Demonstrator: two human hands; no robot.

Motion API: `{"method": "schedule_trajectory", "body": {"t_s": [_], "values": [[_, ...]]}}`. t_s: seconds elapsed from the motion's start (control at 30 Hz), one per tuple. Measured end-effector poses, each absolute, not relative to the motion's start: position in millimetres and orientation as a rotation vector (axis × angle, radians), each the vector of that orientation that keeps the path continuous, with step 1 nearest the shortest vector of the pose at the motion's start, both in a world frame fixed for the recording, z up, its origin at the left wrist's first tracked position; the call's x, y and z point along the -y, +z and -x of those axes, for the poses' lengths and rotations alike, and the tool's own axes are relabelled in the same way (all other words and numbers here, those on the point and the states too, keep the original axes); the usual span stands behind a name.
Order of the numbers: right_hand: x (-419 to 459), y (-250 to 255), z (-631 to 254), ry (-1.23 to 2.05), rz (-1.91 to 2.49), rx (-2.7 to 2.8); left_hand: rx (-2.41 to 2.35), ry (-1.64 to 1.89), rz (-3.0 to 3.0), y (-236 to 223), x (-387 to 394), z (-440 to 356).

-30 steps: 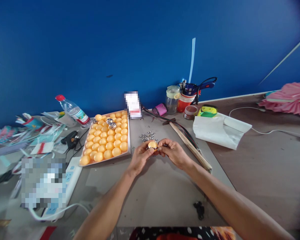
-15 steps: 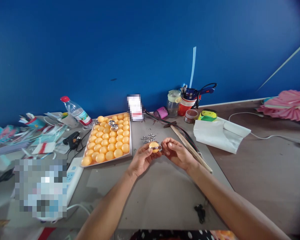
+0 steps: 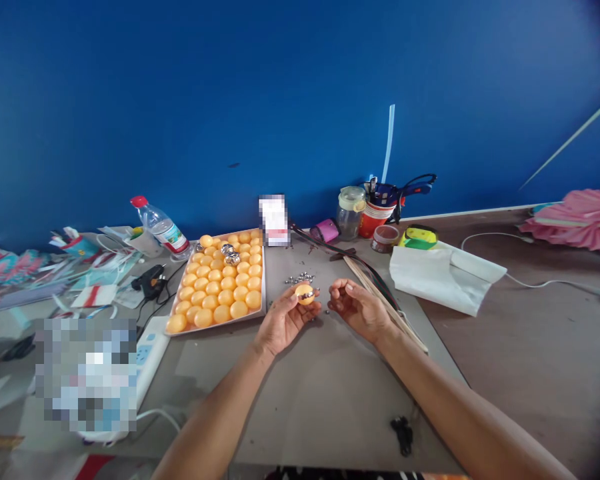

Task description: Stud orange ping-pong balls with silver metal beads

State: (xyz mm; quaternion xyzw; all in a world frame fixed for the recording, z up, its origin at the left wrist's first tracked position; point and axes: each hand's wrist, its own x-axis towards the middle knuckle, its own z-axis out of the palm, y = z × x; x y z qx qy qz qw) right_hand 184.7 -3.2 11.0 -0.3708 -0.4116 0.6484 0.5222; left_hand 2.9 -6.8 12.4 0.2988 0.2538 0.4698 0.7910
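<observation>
My left hand (image 3: 286,320) holds an orange ball (image 3: 305,294), like a table tennis ball, between thumb and fingers. A row of small shiny metal beads runs across the ball's middle. To its right, apart from the ball, my right hand (image 3: 359,311) has its fingers curled in toward the thumb; anything small between them cannot be made out. A single bead (image 3: 327,312) lies on the table between the hands. Behind the ball is a loose pile of silver beads (image 3: 300,277). At the left stands a shallow tray (image 3: 264,283) filled with orange balls, several of them silver-covered.
Behind the hands are a phone (image 3: 275,220), a purple item (image 3: 326,230), a lidded jar (image 3: 351,212) and a red cup of tools (image 3: 377,219). White paper (image 3: 437,275) lies right, a bottle (image 3: 164,230) and power strip (image 3: 153,350) left. Another person's arm shows at the left edge.
The ball in my left hand has turned, its bead row now tilted. My right hand has drawn slightly away from it. A bead now shows on the table between them. The view has shifted slightly.
</observation>
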Motion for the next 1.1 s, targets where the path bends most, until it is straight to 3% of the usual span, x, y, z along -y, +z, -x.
{"method": "schedule_trajectory", "body": {"t_s": [0.17,0.4,0.5,0.8,1.1], "values": [[3,7,-186,1.508,0.895,1.002,-0.61,1.041,-0.64,15,7,-4],[1,-16,-188,0.628,1.314,1.756,-0.838,1.27,-0.868,11,4,-6],[2,-18,-188,0.465,1.401,1.99,-1.029,1.36,-1.101,3,2,-6],[6,-9,-186,0.378,1.502,2.322,-1.404,1.36,-1.74,-12,-2,0],[3,-10,-182,0.379,1.51,2.305,-1.334,1.312,-1.858,-15,-2,0]]}}
